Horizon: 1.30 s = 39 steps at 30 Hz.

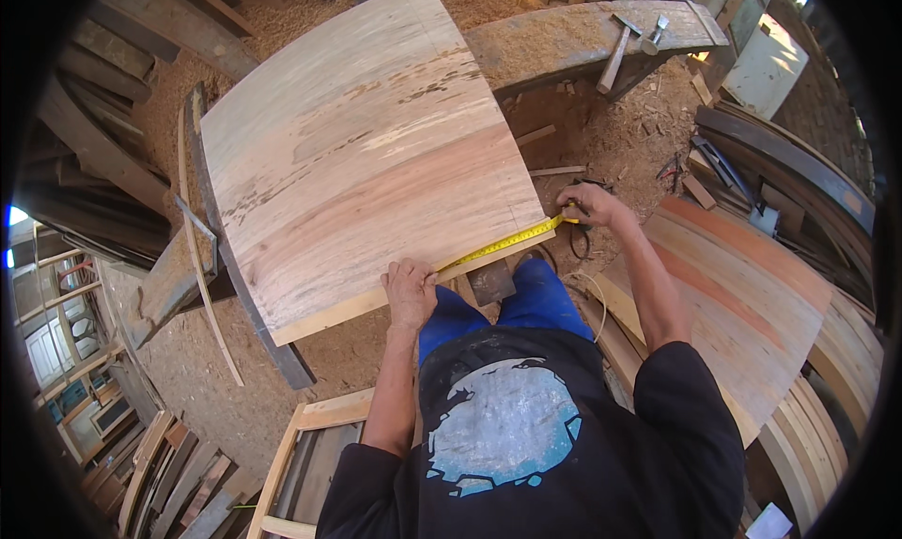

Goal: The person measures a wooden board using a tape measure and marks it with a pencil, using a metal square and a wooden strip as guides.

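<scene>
A wide wooden panel (376, 135) with pale and reddish boards lies in front of me. Along its near edge runs the yellow blade of a tape measure (498, 249), pulled out between my hands. My left hand (411, 290) is closed at the blade's left end, its fingers curled on the panel's edge. At the panel's near right corner my right hand (590, 205) grips the other end of the tape measure; the fingers mostly hide its case. A paler strip of wood (329, 325) borders the panel's near edge.
A hammer (617, 58) and a second hammer-like tool (655, 35) lie on a sawdust-covered bench (554, 46) at the back. Another panel (742, 299) leans at right, near a hand plane (723, 168). A wooden frame (291, 454) stands lower left. Shavings cover the floor.
</scene>
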Each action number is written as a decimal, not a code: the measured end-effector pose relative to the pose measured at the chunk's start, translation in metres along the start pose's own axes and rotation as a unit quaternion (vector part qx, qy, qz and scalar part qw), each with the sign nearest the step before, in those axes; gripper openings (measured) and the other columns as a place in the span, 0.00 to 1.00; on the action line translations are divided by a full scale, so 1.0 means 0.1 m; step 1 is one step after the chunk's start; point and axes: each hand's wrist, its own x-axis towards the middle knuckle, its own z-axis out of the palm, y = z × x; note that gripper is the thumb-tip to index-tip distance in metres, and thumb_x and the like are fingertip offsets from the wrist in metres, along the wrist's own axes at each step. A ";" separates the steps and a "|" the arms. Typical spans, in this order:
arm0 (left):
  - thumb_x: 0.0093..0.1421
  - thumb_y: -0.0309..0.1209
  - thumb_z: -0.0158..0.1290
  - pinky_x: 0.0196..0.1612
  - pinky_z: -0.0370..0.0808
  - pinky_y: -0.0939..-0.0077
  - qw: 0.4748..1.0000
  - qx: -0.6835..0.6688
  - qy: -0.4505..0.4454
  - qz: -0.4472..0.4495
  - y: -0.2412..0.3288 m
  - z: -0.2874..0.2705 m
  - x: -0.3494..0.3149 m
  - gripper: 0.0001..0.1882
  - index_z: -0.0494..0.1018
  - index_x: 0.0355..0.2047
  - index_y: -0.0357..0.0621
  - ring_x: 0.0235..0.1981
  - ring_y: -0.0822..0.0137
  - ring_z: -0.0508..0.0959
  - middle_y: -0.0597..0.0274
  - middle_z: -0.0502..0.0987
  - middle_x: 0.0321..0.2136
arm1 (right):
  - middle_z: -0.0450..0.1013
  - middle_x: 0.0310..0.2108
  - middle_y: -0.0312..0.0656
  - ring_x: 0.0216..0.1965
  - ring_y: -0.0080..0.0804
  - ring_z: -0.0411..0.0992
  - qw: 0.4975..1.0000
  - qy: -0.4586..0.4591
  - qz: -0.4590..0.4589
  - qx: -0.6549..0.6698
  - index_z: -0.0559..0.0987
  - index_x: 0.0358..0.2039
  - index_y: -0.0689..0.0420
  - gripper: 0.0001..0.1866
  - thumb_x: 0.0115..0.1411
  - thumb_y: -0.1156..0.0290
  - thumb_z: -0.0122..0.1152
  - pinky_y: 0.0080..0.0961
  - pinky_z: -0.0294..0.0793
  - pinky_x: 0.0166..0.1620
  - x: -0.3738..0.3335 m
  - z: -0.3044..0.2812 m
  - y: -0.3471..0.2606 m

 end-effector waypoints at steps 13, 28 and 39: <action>0.51 0.27 0.65 0.47 0.63 0.58 1.000 -0.003 -0.001 0.000 -0.05 0.03 -0.03 0.08 0.79 0.31 0.53 0.42 0.57 0.72 0.67 0.74 0.33 | 0.79 0.35 0.57 0.40 0.58 0.78 0.981 0.123 0.149 -0.011 0.82 0.39 0.62 0.20 0.54 0.59 0.74 0.45 0.76 0.43 -0.01 0.42 -0.88; 0.51 0.28 0.66 0.47 0.63 0.58 1.000 -0.012 0.016 0.006 -0.05 0.07 -0.05 0.08 0.80 0.31 0.53 0.42 0.58 0.71 0.68 0.74 0.33 | 0.75 0.36 0.50 0.43 0.53 0.75 0.968 0.156 0.162 -0.108 0.81 0.41 0.56 0.17 0.56 0.59 0.73 0.46 0.75 0.46 -0.08 0.52 -0.99; 0.54 0.27 0.64 0.45 0.63 0.58 1.000 -0.012 0.026 0.008 -0.02 0.08 -0.04 0.06 0.79 0.31 0.53 0.40 0.56 0.72 0.65 0.74 0.32 | 0.74 0.42 0.50 0.49 0.54 0.73 0.950 0.167 0.191 -0.179 0.78 0.44 0.55 0.19 0.58 0.59 0.70 0.49 0.76 0.50 -0.08 0.61 -1.22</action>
